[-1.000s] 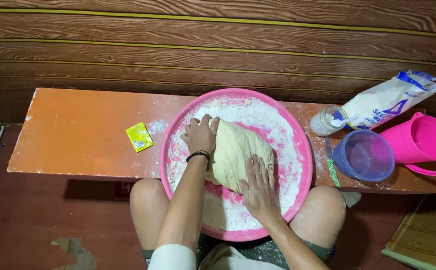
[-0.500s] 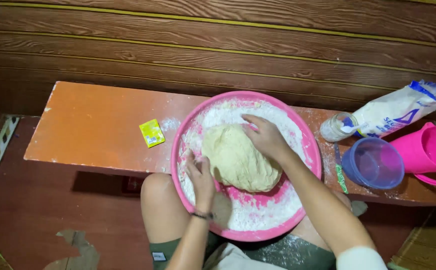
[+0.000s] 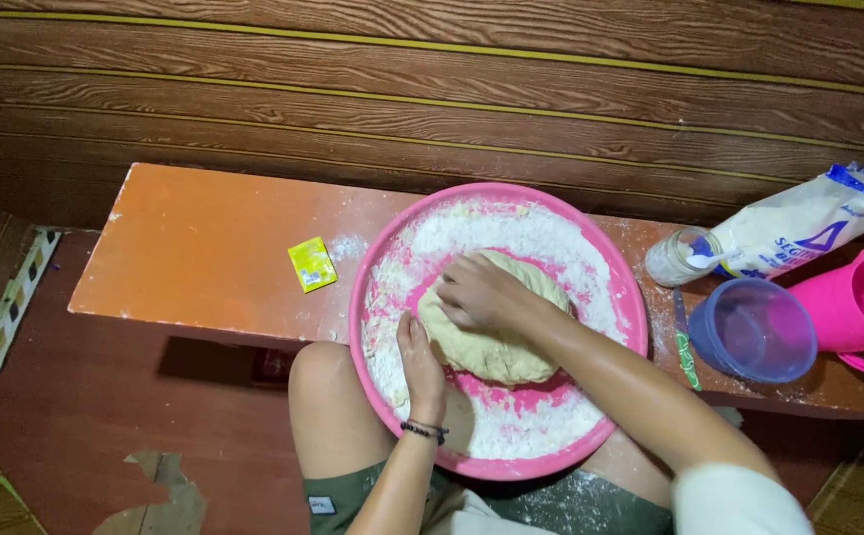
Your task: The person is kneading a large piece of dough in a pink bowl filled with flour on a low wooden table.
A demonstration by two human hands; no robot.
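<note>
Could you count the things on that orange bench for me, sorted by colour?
Pink: 2, basin and jug
Yellow: 1, small packet
Blue: 1, tub
White: 1, flour bag
Clear: 1, jar
Pale: 1, dough
Total: 7

A pale yellow lump of dough lies in the middle of the pink basin, rounded and thick, its surface smooth with a few folds. Loose white flour coats the basin's floor all around the dough, thickest toward the far rim. The basin is round and shallow, and it sits at the near edge of the orange bench, overhanging it.
</note>
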